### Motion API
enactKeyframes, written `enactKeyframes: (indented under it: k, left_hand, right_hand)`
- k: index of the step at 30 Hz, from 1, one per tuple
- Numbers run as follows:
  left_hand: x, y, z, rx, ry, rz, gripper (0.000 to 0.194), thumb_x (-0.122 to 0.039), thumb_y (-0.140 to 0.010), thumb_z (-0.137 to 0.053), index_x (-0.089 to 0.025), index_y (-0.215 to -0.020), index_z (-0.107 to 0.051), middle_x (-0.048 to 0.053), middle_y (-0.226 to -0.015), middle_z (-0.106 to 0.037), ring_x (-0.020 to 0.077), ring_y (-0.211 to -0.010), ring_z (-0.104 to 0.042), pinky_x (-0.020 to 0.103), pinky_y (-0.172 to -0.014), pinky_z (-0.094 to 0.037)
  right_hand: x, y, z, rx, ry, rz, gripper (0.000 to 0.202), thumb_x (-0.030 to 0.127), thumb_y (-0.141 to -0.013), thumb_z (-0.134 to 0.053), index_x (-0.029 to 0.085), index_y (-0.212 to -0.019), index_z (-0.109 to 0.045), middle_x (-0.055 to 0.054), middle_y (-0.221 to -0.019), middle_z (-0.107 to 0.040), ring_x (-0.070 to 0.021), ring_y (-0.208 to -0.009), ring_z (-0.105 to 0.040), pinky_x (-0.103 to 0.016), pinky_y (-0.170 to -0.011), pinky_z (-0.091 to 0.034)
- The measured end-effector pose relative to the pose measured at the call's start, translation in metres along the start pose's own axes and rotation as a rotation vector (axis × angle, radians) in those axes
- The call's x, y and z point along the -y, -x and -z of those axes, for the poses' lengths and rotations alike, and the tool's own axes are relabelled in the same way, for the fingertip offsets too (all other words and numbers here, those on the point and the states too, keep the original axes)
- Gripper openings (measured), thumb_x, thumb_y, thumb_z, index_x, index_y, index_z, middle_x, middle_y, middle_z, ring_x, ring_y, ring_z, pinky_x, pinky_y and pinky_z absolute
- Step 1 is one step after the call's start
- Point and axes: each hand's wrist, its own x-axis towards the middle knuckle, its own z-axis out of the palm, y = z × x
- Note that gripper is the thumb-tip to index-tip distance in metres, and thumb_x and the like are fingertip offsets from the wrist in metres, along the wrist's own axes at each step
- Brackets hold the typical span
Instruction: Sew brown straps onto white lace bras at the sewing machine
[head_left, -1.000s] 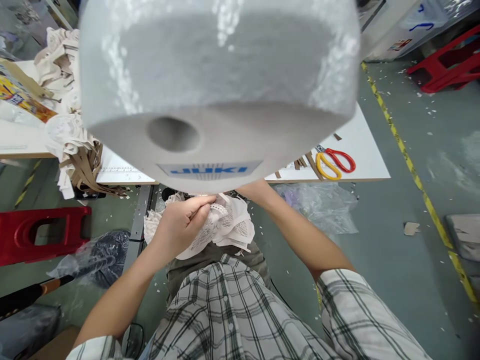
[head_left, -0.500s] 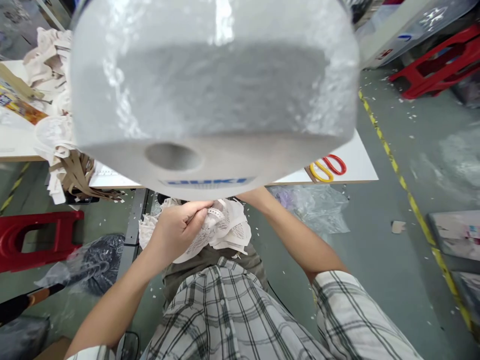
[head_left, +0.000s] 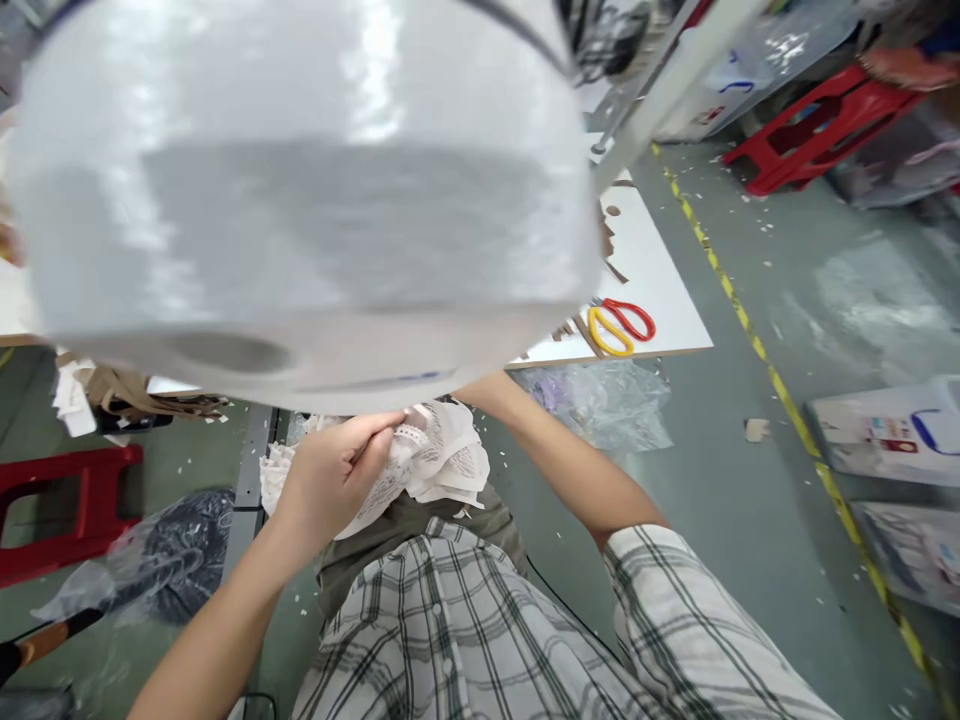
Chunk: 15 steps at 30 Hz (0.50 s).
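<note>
Below the front of a big pale sewing machine head (head_left: 360, 240), white lace fabric (head_left: 450, 465) lies bunched over my lap. My left hand (head_left: 330, 470) pinches the lace's scalloped trim between thumb and fingers, just under the machine's lower edge. The fingertips end close to the machine. My right hand (head_left: 484, 388) reaches in behind the machine head from the right; only its wrist end shows, and its fingers are hidden. The needle area cannot be seen either.
Scissors (head_left: 621, 327) with red and yellow handles lie on the white tabletop (head_left: 664, 290), near brown scraps. Tan strips (head_left: 142, 390) hang at the left edge. Red stools (head_left: 67, 500) and plastic-wrapped bundles (head_left: 184, 550) stand on the floor. A plastic bag (head_left: 607, 405) hangs below the table.
The view has shifted, so the machine head sits further left and more of the right tabletop shows. My left hand keeps its pinch on the lace, and the fabric has barely moved.
</note>
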Motion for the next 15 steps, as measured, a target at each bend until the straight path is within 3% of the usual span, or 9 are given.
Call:
enactKeyframes:
  k: [4, 11, 15]
  left_hand:
    - [0.0030, 0.0044, -0.0027, -0.090, -0.070, -0.013, 0.027, -0.031, -0.096, -0.054, -0.024, -0.108, -0.077, 0.001, -0.103, -0.080, 0.0168, -0.079, -0.074, 0.021, -0.062, -0.052]
    - [0.0009, 0.0091, -0.0052, -0.153, -0.112, -0.011, 0.024, -0.028, -0.096, -0.055, -0.025, -0.106, -0.076, -0.003, -0.077, -0.077, 0.0091, -0.049, -0.056, 0.021, -0.048, -0.040]
    - [0.0004, 0.0094, -0.0062, -0.201, -0.125, -0.018, 0.023, -0.026, -0.095, -0.055, -0.024, -0.105, -0.076, -0.002, -0.084, -0.078, 0.0098, -0.057, -0.062, 0.020, -0.054, -0.044]
  right_hand:
    - [-0.0027, -0.0010, 0.0007, 0.002, -0.085, 0.010, 0.010, 0.026, -0.081, -0.058, 0.022, -0.073, -0.052, -0.006, -0.092, -0.063, -0.0248, -0.100, -0.059, -0.039, -0.084, -0.052]
    - [-0.0058, -0.0012, -0.0023, -0.043, -0.150, 0.038, 0.004, 0.023, -0.079, -0.056, 0.020, -0.077, -0.054, -0.008, -0.100, -0.063, -0.0217, -0.091, -0.058, -0.035, -0.081, -0.049]
    - [-0.0035, -0.0006, -0.0024, -0.069, -0.172, 0.064, 0.003, 0.020, -0.077, -0.057, 0.020, -0.078, -0.054, -0.007, -0.101, -0.062, -0.0211, -0.094, -0.058, -0.032, -0.082, -0.048]
